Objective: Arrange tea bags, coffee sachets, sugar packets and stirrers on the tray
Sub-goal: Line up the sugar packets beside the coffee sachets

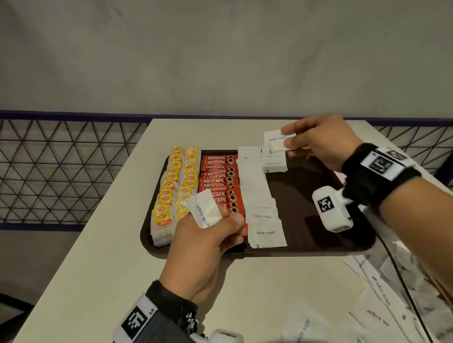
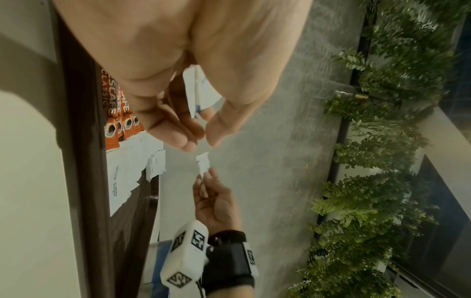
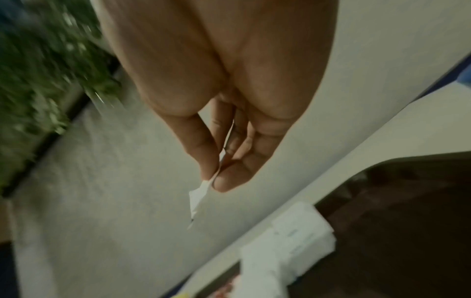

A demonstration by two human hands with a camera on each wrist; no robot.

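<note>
A dark brown tray (image 1: 313, 190) on the white table holds two rows of yellow tea bags (image 1: 171, 187), a column of red coffee sachets (image 1: 219, 183) and a column of white sugar packets (image 1: 260, 204). My left hand (image 1: 211, 228) grips a small bunch of sugar packets (image 1: 204, 210) over the tray's near left part; the same bunch (image 2: 198, 90) shows in the left wrist view. My right hand (image 1: 319, 140) pinches one sugar packet (image 1: 276, 140) above a short second stack (image 1: 274, 162) at the tray's far side. The right wrist view shows that pinched packet (image 3: 200, 196) edge-on.
Loose sugar packets (image 1: 372, 315) lie heaped on the table at the near right, with a black cable (image 1: 398, 273) running across them. A wire mesh fence (image 1: 39, 167) runs behind the table's left and right. The tray's right half (image 1: 307, 213) is bare.
</note>
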